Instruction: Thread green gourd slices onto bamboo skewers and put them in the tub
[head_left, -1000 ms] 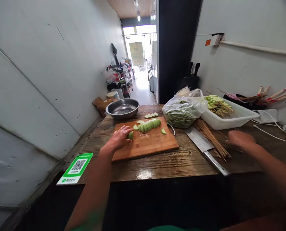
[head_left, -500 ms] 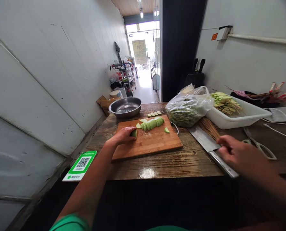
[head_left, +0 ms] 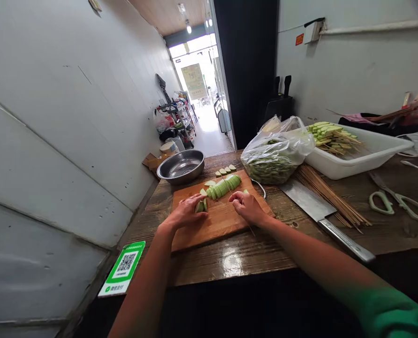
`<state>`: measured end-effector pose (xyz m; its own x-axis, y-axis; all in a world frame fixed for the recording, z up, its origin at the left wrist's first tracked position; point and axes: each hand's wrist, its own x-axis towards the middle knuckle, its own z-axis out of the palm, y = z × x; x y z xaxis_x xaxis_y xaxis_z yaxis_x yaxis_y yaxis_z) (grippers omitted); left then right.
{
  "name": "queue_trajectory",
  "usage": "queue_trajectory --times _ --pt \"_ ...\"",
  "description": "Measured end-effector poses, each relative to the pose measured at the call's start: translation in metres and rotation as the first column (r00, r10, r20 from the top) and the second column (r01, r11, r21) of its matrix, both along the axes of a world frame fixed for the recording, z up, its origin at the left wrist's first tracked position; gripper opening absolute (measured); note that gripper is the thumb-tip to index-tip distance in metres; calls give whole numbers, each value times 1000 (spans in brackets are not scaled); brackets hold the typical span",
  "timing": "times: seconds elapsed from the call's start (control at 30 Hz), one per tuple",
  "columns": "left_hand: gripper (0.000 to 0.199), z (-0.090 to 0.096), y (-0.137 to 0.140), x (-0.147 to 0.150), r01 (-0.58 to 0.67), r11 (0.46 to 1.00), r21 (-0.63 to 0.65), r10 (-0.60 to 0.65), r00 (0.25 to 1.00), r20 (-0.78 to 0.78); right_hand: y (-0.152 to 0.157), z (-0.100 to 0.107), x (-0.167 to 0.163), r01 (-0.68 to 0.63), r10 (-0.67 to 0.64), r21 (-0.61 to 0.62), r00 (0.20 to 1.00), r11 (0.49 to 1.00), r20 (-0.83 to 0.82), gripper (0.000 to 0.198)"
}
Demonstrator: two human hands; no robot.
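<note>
My left hand (head_left: 186,212) is at the left side of the wooden cutting board (head_left: 217,227), its fingers closed around a few zucchini slices (head_left: 201,205). My right hand (head_left: 247,207) pinches a thin bamboo skewer (head_left: 252,231) over the right half of the board. The skewer slants up and left out of the fist, its upper end near a fanned row of zucchini slices (head_left: 223,187). Several more slices (head_left: 226,170) lie in a line on the table behind the board. A cleaver (head_left: 307,201) rests on the table right of the board, untouched.
A bundle of bamboo skewers (head_left: 330,197) lies beside the cleaver, with scissors (head_left: 400,199) further right. Behind them stand a plastic bag of green vegetables (head_left: 275,159) and a white tray (head_left: 367,162) of skewered slices. A metal bowl (head_left: 181,168) sits back left; a QR-code sign (head_left: 123,270) is at front left.
My right hand has moved left from the skewer bundle and cleaver handle to over the board, now with a skewer in it. My left hand stays on the slices at the board's left.
</note>
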<state>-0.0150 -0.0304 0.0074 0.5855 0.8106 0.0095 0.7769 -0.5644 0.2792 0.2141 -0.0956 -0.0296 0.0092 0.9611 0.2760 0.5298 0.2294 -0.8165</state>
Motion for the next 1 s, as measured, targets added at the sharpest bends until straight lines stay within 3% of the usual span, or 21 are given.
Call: queue_trajectory --times 0.17,0.27,0.33,0.4,0.47,0.5,0.57,0.7,1.0 --pt "54 2 6 16 -17 1000 -21 19 996 89 -4 -4 2 -33 31 -35 996 999 -79 24" --pt "53 7 2 25 -34 990 -138 86 916 391 -6 1 0 -35 30 -42 991 999 -128 28" --pt "49 12 -4 29 7 952 -307 212 707 675 -9 4 -1 -45 45 3 989 999 -138 34" --pt "44 16 -7 31 162 865 -475 391 376 840 -13 5 -3 -54 62 76 993 996 -105 42" --pt "40 17 -7 34 344 767 -542 550 81 831 -19 4 -7 -73 79 130 996 989 -45 48" --pt "39 17 -6 36 408 726 -554 613 -19 790 -21 3 -9 -90 93 144 996 985 -14 48" --pt "36 12 0 40 460 665 -588 706 -134 695 -27 1 -14 -140 134 152 990 978 47 43" --pt "32 -2 10 46 466 606 -645 785 -220 579 -33 -4 -21 -226 206 116 966 967 158 35" --pt "34 0 6 42 510 608 -608 793 -366 486 -32 -12 -28 -203 188 146 976 968 112 33"
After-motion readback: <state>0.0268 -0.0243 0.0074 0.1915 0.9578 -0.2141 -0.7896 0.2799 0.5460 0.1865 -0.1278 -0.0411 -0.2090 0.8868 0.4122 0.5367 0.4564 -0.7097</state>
